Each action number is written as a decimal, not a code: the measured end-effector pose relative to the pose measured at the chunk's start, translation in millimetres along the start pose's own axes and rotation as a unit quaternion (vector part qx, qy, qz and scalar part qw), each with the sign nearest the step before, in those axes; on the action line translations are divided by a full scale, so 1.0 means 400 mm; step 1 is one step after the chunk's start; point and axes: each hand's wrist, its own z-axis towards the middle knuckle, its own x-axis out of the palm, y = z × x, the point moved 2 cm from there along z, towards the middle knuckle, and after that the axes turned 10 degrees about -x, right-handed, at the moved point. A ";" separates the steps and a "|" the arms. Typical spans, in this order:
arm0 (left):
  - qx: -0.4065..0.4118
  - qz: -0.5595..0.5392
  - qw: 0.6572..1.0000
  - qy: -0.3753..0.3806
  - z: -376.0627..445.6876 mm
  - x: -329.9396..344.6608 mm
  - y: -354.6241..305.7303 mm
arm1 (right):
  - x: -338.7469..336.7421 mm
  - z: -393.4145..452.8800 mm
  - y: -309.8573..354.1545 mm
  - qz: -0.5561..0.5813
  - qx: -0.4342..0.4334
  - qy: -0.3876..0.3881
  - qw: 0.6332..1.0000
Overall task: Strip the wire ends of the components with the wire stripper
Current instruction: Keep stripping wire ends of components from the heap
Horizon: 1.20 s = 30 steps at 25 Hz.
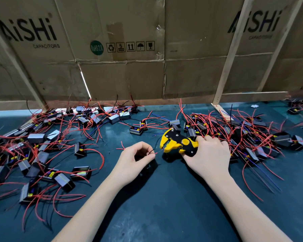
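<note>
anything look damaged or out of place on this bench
The cardboard backdrop is torn: a slit left of centre lets light through. The components lie in loose tangled heaps on the mat, not sorted. The left hand and the wire stripper look normal.

Left hand (136,158) pinching, right hand (209,157) curled (gripping).

I am at an assembly bench in a small electronics workshop: heaps of wired components (33,138) lie on the green worktop (164,206) beside each hand, cardboard capacitor cartons (112,41) walling it beyond.
</note>
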 end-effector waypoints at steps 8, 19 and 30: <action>-0.029 -0.036 0.996 -0.076 0.003 0.021 0.004 | -0.001 0.001 0.026 0.007 -0.021 0.006 1.000; -0.032 -0.057 0.994 -0.083 0.002 0.029 0.000 | 0.005 0.000 0.035 -0.019 -0.034 0.010 0.999; -0.044 -0.048 0.993 -0.096 0.004 0.024 0.000 | -0.001 0.006 0.035 -0.011 -0.036 0.053 0.998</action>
